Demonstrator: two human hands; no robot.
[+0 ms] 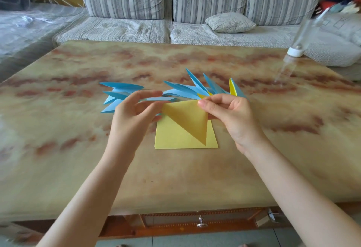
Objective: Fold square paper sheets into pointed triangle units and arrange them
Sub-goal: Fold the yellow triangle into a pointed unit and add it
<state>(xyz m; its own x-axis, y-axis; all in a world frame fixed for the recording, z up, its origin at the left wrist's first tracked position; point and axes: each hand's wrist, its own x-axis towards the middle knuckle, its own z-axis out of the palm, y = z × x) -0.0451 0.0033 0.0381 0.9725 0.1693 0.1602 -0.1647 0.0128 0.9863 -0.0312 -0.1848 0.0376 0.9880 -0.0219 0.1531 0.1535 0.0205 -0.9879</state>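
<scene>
Now both hands are up over the table [78, 168]: the right hand [232, 117] has its grip pinched on the top right corner of the yellow triangle [189, 117], and the left hand [129, 117] has its grip curled round the left corner. The triangle hangs point-down just above the stack of yellow sheets [172, 139]. Behind it, the blue units [185, 89] fan out in a row, with one yellow unit [232, 88] at the right end.
</scene>
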